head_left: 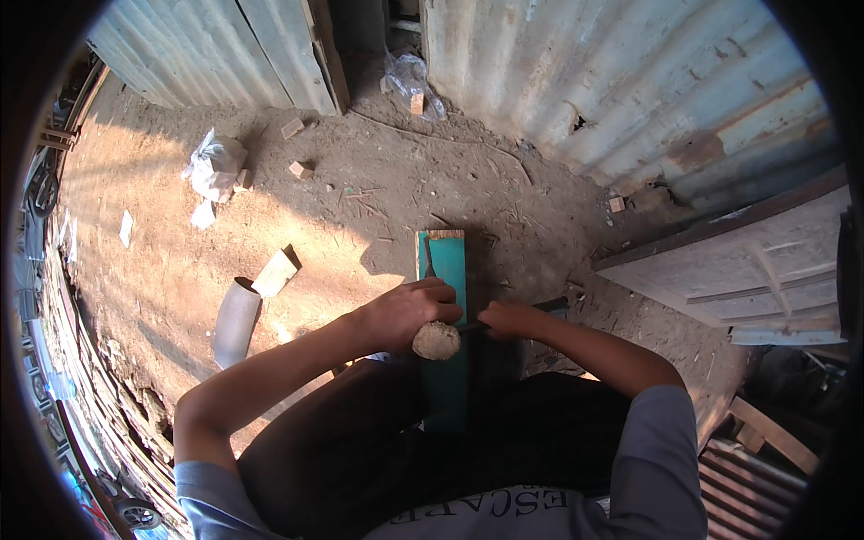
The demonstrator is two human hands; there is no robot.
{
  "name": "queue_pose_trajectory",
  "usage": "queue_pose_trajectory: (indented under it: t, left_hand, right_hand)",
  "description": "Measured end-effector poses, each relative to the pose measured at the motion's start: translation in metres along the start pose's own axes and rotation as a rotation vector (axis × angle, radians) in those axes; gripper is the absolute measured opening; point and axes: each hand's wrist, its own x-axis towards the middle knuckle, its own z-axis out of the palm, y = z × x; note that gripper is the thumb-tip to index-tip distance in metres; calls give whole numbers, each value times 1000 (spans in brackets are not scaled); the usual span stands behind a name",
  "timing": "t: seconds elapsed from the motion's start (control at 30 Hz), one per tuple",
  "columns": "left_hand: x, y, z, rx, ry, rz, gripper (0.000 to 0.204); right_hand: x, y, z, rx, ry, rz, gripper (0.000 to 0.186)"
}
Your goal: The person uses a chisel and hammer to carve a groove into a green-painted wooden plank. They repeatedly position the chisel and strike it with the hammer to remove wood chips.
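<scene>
Lettering (495,507) in dark print crosses the chest of a grey short-sleeved shirt (661,459), upside down at the lower edge of the frame. At the centre, a long green-painted wooden board (447,261) with a bare far end runs lengthwise between the dark-trousered legs (333,414). The left hand (400,317) has its fingers closed around a chisel-like tool (436,342) with a slim dark blade and a round, worn tan butt; the blade lies over the board, but whether its tip touches I cannot tell. The right hand (506,319) has its fingers wrapped around a dark bar (549,305), one end near that butt. Left of centre, a grey curved sheet (236,324) lies beside a pale wooden block (275,273).
</scene>
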Motion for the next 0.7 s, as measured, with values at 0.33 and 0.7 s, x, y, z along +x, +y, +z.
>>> queue_pose_trajectory:
  t: [0.33,0.7]
  left_hand:
    - [-1,4,5,2,74,-11,27]
    - [-7,-10,37,74,176,159,25]
  right_hand:
    - [5,-5,-10,-98,-49,-12,20]
    - [6,-23,-6,15,8,-56,21]
